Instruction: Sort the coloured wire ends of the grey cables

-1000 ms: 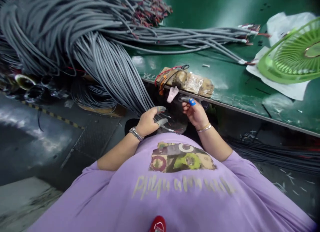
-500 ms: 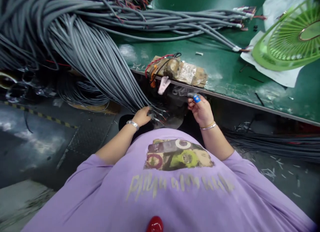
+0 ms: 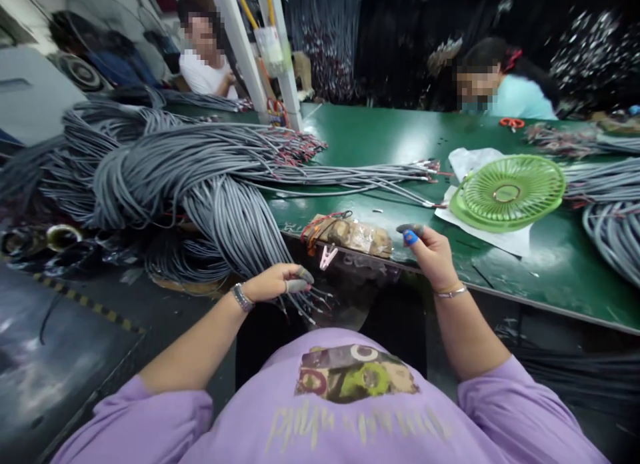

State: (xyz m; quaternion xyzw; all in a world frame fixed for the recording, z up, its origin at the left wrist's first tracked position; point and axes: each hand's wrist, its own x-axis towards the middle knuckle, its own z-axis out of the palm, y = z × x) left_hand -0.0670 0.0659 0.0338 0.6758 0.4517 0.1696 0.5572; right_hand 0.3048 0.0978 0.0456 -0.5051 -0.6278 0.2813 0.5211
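Observation:
Beside the hanging bundle of grey cables (image 3: 250, 231), my left hand (image 3: 273, 282) is open. Grey covers sit on its fingertips, and its thumb and forefinger are apart. Several stripped cable ends (image 3: 317, 304) hang just below and right of those fingers; whether they touch cannot be told. My right hand (image 3: 437, 256) is raised at the bench's front edge, its thumb, in a blue cover, close against a dark-covered forefinger. Anything between these two fingertips is hidden. Left of it, a taped block (image 3: 363, 237) with red and black wires and a pale pink clip (image 3: 328, 257) sits at the edge.
A green fan (image 3: 510, 191) rests on white paper on the green bench (image 3: 360, 134). Piled grey cables (image 3: 165, 161) cover the bench's left, with more cables (image 3: 613, 211) at far right. Two people sit across the bench, near a white post (image 3: 245, 44) and orange-handled scissors (image 3: 511, 123).
The view has tilted up, bringing the far side of the bench into sight. My left hand's fingers have come apart beside the cables. My right hand has risen over the bench edge.

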